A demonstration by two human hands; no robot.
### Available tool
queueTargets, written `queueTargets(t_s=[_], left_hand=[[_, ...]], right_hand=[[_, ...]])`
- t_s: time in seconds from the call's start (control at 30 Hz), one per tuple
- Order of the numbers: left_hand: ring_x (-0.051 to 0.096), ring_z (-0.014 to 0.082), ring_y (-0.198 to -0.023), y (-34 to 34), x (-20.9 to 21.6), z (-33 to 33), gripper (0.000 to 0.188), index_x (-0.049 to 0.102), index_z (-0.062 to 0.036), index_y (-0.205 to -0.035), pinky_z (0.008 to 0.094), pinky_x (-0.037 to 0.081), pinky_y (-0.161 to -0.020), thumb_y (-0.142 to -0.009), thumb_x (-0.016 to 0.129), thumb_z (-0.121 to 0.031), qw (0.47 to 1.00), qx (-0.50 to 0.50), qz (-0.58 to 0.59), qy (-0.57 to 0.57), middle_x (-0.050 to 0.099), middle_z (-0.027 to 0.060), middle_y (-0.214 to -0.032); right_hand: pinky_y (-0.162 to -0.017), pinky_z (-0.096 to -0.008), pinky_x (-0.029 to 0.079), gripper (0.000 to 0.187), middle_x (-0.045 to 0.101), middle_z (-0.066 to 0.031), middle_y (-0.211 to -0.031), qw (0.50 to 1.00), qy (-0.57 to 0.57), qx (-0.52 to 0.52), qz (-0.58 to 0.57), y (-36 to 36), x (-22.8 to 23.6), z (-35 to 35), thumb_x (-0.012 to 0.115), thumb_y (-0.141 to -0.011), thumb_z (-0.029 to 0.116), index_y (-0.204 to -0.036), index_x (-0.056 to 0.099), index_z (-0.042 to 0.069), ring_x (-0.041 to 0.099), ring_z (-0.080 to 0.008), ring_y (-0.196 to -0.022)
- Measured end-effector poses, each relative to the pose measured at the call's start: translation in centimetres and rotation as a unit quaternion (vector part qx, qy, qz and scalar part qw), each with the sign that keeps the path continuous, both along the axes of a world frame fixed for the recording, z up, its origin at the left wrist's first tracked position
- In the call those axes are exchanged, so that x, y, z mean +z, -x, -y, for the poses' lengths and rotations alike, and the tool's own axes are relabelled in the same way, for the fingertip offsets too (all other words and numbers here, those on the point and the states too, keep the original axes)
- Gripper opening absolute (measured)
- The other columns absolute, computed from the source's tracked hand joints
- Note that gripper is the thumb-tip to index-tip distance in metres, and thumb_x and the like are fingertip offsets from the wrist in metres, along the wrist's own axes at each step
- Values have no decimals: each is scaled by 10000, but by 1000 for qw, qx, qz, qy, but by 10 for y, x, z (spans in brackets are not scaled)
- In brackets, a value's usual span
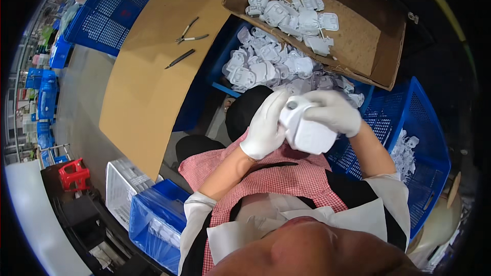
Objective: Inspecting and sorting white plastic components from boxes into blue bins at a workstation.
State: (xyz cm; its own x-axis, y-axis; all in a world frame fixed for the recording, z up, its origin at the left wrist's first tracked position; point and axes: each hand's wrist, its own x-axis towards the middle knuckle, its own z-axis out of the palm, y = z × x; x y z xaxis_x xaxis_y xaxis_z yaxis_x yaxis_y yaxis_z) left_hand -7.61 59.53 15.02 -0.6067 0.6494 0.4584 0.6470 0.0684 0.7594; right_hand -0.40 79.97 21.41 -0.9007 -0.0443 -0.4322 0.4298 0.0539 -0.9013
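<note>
Over the lap, head view: white plastic part (313, 137) held up between both gloved hands, in front of the checked apron (281, 186). Left hand (263, 127): fingers close together, nearly straight, laid along the part's left side, thumb at its lower left edge. Right hand (335, 113): fingers curled over the part's top right, gripping it. Slight blur there, so the exact spots where the fingertips press are hard to call.

Just beyond the hands, blue bin (219, 88) heaped with similar white pieces (266, 66). Cardboard box (358, 56) tilted above the bin, more white pieces (307, 19) toward its left end. Right side: blue crate (432, 122) with small white scraps (404, 149) inside. Left side: brown board (148, 82), pliers (188, 38) on it with handles spread, black knife-like tool (180, 59) just beside them. Lower left: white basket (116, 191) next to plastic-lined blue crate (146, 209); red stool (74, 175) farther left.
</note>
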Motion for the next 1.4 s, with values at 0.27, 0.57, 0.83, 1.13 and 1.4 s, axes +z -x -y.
queueTargets(t_s=[0.27,0.57,0.83,1.13,1.4], left_hand=[[552,369,-1124,11,-57,-12,537,541,-9,-1224,440,441,-969,-726,722,-97,988,-31,-15,147,585,179,-1192],[577,290,-1016,9,-84,-22,297,636,-56,-980,418,448,-873,-693,683,-118,989,-12,-108,99,630,94,-1029],[590,295,-1023,12,-88,-19,215,673,-79,-934,429,450,-903,-731,687,-151,988,-28,-65,141,660,82,-1010],[613,302,-994,23,-92,-18,199,668,-89,-903,432,477,-868,-706,685,-108,994,-31,-24,100,662,71,-997],[578,283,-1023,32,-109,-20,229,651,-72,-896,427,472,-887,-690,702,-155,998,-47,-30,29,633,79,-1009]], right_hand=[[-839,-361,525,442,693,-139,-1106,579,-685,-436,-77,-126,28,-192,654,-885,382,-1237,622,117,682,-298,-985],[-997,-444,463,457,557,-188,-1333,423,-841,-285,181,-165,28,-220,644,-868,325,-1264,604,101,528,-367,-1230],[-1086,-413,366,521,537,-184,-1329,731,-643,-46,-223,127,-57,-154,626,-843,248,-1311,532,42,481,-369,-1250],[-1001,-470,443,734,503,-267,-1348,810,-584,14,-43,376,-142,-98,617,-845,396,-1484,336,167,516,-406,-1232],[-1002,-476,447,620,519,-234,-1308,794,-608,-7,14,438,-176,-106,625,-823,421,-1376,464,190,544,-409,-1196]])
